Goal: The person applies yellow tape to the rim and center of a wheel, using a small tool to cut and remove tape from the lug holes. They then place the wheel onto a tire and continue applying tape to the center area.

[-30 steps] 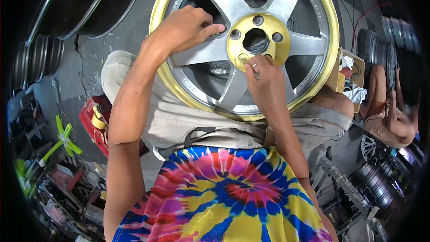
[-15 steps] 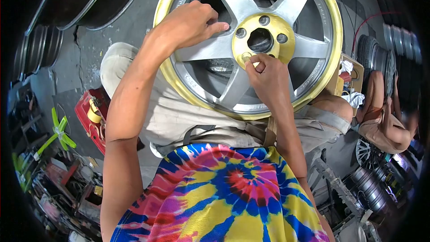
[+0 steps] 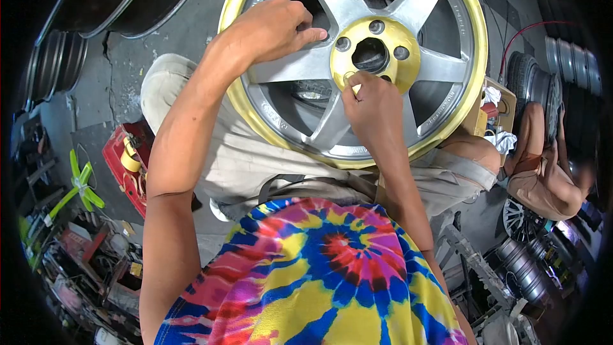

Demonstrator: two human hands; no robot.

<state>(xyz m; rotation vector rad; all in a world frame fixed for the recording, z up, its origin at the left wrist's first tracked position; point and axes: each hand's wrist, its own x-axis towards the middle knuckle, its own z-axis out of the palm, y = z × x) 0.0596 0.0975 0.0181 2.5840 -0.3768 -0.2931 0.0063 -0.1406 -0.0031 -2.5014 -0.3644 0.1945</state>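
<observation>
An alloy wheel [image 3: 440,67] with silver spokes lies in front of me against my legs. Yellow masking tape [image 3: 409,71] covers its hub face around the dark centre bore and the bolt holes, and more yellow runs around the outer rim. My left hand [image 3: 281,29] is closed over a left spoke, its thumb pointing toward the hub and its fingertips hidden in the gap. With fingers pinched, my right hand [image 3: 375,107] holds a small pale-yellow piece [image 3: 355,87], apparently tape, at the lower-left bolt hole, which it partly covers.
At the left, a red toolbox [image 3: 116,153] holds a tape roll [image 3: 129,158]. A cardboard box [image 3: 507,105] with white crumpled material stands right of the wheel. Farther right sits another person [image 3: 543,185] among more wheels [image 3: 523,271]. Large rims [image 3: 128,0] stand upper left.
My right hand has shifted slightly left and up at the lower-left bolt hole, still pinching the small yellow piece. My left hand stays on the spoke.
</observation>
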